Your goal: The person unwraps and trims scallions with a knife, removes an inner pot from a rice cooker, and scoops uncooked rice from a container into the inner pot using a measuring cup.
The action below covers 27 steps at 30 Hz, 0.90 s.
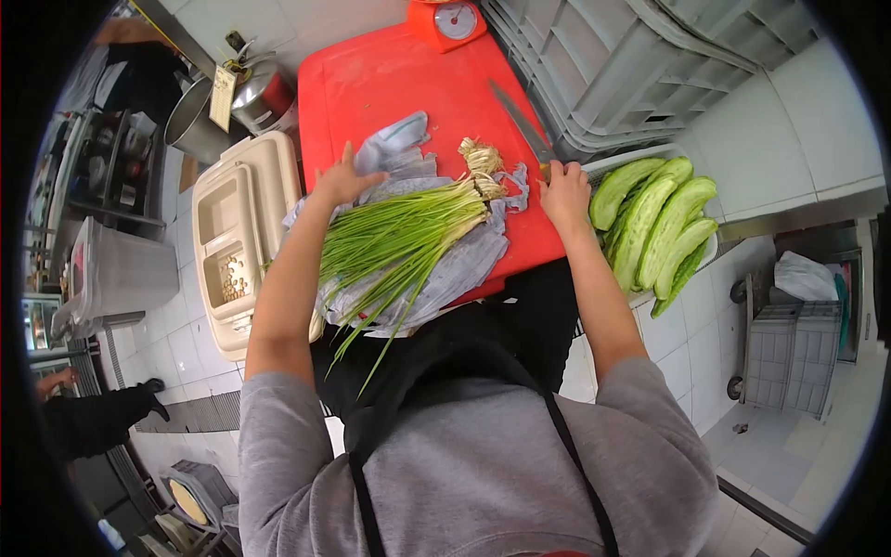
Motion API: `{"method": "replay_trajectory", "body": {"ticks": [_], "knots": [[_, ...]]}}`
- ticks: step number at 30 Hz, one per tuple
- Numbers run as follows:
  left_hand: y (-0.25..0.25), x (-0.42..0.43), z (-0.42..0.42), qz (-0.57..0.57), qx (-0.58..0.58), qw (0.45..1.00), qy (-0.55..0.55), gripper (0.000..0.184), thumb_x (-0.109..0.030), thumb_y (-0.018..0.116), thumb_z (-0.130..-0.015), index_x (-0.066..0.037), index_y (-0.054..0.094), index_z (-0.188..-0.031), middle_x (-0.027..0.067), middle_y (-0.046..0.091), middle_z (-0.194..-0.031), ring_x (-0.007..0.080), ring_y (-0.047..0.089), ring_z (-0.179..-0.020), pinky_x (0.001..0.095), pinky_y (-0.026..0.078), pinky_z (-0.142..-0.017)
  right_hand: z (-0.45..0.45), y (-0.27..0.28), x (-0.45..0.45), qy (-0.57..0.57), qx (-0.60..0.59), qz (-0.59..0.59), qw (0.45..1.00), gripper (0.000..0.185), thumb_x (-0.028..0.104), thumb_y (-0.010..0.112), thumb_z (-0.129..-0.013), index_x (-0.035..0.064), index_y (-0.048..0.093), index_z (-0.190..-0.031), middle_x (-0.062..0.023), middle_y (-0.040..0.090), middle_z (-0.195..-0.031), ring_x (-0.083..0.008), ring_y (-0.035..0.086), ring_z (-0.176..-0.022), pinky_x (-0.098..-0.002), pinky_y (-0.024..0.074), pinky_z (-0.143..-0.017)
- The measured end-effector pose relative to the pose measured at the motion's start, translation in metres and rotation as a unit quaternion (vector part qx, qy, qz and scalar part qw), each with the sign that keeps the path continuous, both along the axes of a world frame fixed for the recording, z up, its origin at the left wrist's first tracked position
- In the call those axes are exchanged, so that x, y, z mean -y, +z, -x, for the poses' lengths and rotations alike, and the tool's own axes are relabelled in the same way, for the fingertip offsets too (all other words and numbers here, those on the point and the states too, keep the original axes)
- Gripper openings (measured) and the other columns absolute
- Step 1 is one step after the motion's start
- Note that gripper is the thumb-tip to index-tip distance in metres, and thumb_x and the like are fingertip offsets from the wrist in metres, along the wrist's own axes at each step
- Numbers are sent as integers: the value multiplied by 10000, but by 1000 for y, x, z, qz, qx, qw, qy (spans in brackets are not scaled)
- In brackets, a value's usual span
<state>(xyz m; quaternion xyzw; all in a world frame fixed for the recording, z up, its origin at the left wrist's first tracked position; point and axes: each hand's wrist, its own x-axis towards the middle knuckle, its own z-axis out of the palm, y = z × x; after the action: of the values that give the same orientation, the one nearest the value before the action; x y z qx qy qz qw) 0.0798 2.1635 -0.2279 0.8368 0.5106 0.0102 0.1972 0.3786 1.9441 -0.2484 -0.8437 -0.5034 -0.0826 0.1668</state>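
Observation:
A bundle of long green scallions (408, 223) lies on crumpled newspaper (483, 246) over a red board (357, 74), with its pale roots (481, 156) pointing away from me. My left hand (345, 178) is spread over the newspaper's left part, thumb apart from the fingers, holding nothing. At the board's right edge, my right hand (564, 193) has its fingers bent round the end of the handle of a knife (524, 123). The blade points up and left across the board.
Green gourds (650, 218) fill a tray at the right. An orange scale (447, 22) stands at the far end, grey crates (594, 70) beside it. At left are a beige divided container (278, 176) and metal pots (193, 121). A person in dark trousers (102, 418) is far left.

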Motion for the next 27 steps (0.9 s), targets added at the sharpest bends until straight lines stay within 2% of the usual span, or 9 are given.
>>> {"method": "replay_trajectory", "body": {"ticks": [1, 4, 8, 11, 14, 18, 20, 24, 27], "knots": [[4, 0, 5, 149, 25, 988, -12, 1072, -653, 621, -581, 29, 242, -1316, 287, 356, -1269, 369, 283, -1240, 433, 245, -1006, 5, 3, -2, 32, 41, -38, 998, 352, 177, 587, -753, 46, 506, -1069, -214, 543, -919, -397, 535, -854, -451, 451, -740], [15, 17, -2, 199, -122, 965, -118, 1156, -693, 617, -541, 30, 190, -1336, 316, 366, -1248, 386, 235, -1263, 387, 242, -1015, 5, -10, -18, 109, -89, -20, 990, 203, 153, 552, -774, 25, 523, -929, -184, 535, -892, -355, 561, -821, -433, 469, -702], [-9, 83, 4, -73, -81, 983, -147, 1259, -722, 650, -436, 21, 181, -1337, 231, 390, -1235, 385, 386, -1122, 481, 267, -962, 5, -9, -39, 103, -110, 98, 984, 129, 130, 522, -783, 15, 563, -824, -185, 555, -874, -361, 568, -794, -436, 464, -711], [-11, 120, 9, -148, -85, 974, -148, 1261, -653, 721, -392, 17, 201, -1325, 195, 388, -1221, 361, 420, -1066, 495, 277, -940, 19, -11, -33, 140, -151, 135, 969, 132, 133, 526, -772, 12, 578, -780, -186, 584, -821, -341, 582, -796, -426, 465, -713], [2, 126, 6, -97, -35, 987, -125, 1127, -482, 776, -422, 11, 260, -1294, 201, 418, -1178, 355, 426, -1089, 465, 329, -914, 47, -15, -8, 143, -320, 101, 931, 119, 120, 551, -749, 11, 578, -790, -179, 604, -754, -314, 600, -767, -396, 472, -683], [0, 104, -13, -32, -25, 991, -128, 1010, -349, 778, -429, -17, 318, -1264, 167, 481, -1072, 332, 488, -998, 438, 380, -854, 58, -20, 1, 81, -357, 0, 931, 97, 98, 586, -725, 13, 574, -769, -161, 610, -711, -295, 613, -704, -364, 475, -635], [-8, 90, -27, -114, -4, 979, -169, 911, -252, 756, -439, -54, 363, -1237, 140, 509, -983, 305, 526, -888, 412, 421, -753, 50, -21, -2, 58, -327, -84, 939, 82, 82, 609, -714, 19, 573, -752, -144, 606, -677, -284, 608, -639, -342, 472, -590], [8, 71, -46, -52, -98, 976, -188, 921, -295, 776, -475, -62, 348, -1255, 128, 502, -1066, 303, 501, -999, 482, 369, -868, 19, 9, -2, 53, -481, -183, 856, 122, 98, 632, -754, -4, 615, -818, -37, 611, -666, -89, 548, -574, -230, 438, -542], [18, 74, -50, -117, -91, 970, -192, 977, -368, 781, -495, -73, 308, -1297, 131, 462, -1192, 317, 440, -1115, 557, 280, -943, 18, 50, -1, 45, -566, -154, 809, 135, 45, 609, -771, -33, 623, -881, -31, 623, -769, -72, 550, -676, -204, 435, -608]]}}
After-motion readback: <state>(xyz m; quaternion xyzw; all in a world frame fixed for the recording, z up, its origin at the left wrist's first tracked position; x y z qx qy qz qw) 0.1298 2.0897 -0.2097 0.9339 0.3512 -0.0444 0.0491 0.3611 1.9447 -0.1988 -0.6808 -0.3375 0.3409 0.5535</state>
